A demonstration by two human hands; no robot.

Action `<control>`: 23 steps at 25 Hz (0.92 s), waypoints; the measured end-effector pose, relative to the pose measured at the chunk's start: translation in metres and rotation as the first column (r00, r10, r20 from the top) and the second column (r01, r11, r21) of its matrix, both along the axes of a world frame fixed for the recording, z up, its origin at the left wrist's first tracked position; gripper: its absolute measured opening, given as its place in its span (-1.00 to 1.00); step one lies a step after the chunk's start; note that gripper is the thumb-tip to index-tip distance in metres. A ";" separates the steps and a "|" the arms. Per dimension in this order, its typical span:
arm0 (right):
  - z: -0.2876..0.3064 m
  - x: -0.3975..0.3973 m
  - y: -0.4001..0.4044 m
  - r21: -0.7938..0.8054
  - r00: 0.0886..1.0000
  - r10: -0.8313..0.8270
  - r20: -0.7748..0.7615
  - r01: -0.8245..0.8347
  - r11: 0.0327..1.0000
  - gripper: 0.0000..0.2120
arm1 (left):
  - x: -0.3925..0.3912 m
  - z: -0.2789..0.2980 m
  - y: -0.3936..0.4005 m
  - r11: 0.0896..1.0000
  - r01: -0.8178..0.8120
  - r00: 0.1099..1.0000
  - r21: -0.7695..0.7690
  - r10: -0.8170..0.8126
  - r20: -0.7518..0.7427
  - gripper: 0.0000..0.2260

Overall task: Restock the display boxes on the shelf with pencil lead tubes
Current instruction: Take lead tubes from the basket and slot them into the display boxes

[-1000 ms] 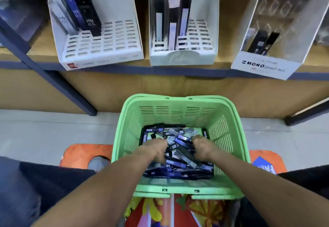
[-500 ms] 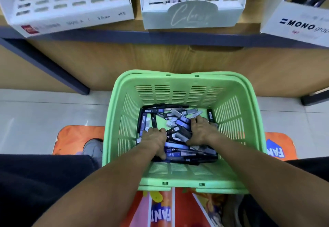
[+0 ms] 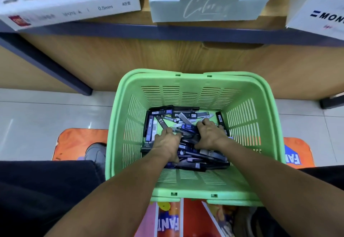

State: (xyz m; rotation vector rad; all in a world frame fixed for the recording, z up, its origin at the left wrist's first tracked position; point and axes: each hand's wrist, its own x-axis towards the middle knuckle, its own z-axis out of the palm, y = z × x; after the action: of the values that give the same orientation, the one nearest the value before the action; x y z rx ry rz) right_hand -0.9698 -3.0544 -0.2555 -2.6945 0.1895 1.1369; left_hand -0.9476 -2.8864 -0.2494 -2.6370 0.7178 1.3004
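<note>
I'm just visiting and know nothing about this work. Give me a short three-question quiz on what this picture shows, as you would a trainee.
1. True or false: both hands are down among the pencil lead tubes inside the green basket.
2. Multiple choice: what is printed on the front of the left display box on the shelf? A) 0.5mm B) 0.9mm C) 2B
3. Fill in: the right display box carries a brand name beginning ____.

Key
1. True: the left hand and right hand are both in the pile.
2. A
3. MON
</note>
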 end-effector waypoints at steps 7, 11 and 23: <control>0.000 0.006 -0.009 0.100 0.981 -0.192 0.028 0.188 0.977 -0.44 | 0.013 0.010 0.010 0.989 -0.050 0.996 -0.137 0.039 -0.081 -0.55; 0.008 0.013 -0.025 0.288 0.926 -0.367 -0.093 0.377 0.880 -0.70 | 0.028 0.014 0.019 0.924 -0.288 0.910 -0.253 0.182 -0.374 -0.45; 0.007 0.015 -0.011 0.358 0.843 -0.526 -0.115 0.529 0.769 -0.76 | 0.017 0.007 0.007 0.145 -0.977 0.208 -0.158 0.820 -0.533 -0.43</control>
State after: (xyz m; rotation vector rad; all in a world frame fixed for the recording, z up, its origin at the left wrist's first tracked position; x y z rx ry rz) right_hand -0.9545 -3.0649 -0.2489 -2.0923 0.6208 0.8915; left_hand -0.9302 -2.8794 -0.2421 -3.3961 -1.1203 2.0279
